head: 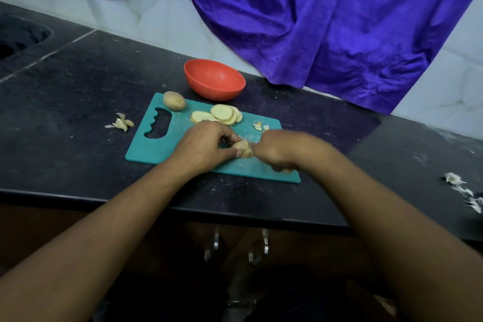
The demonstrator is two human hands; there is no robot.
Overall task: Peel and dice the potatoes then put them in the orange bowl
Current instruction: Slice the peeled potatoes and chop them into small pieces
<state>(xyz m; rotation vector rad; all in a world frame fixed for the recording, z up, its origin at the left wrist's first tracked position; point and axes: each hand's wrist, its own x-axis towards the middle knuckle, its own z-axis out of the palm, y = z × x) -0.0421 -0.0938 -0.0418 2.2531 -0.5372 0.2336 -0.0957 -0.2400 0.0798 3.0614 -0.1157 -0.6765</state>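
On the teal cutting board point(146, 149), your left hand point(203, 148) pinches a peeled potato piece point(243, 149) mid-board. Slices point(222, 114) lie behind it, one unpeeled potato point(174, 100) waits, and the orange bowl point(214, 78) looks empty, so dicing is barely begun. Your right hand point(281, 151) is curled and blurred beside the piece; what it grips I cannot tell.

Home kitchen, black stone counter point(78, 91), tiled wall point(146, 13), sink point(18, 36)
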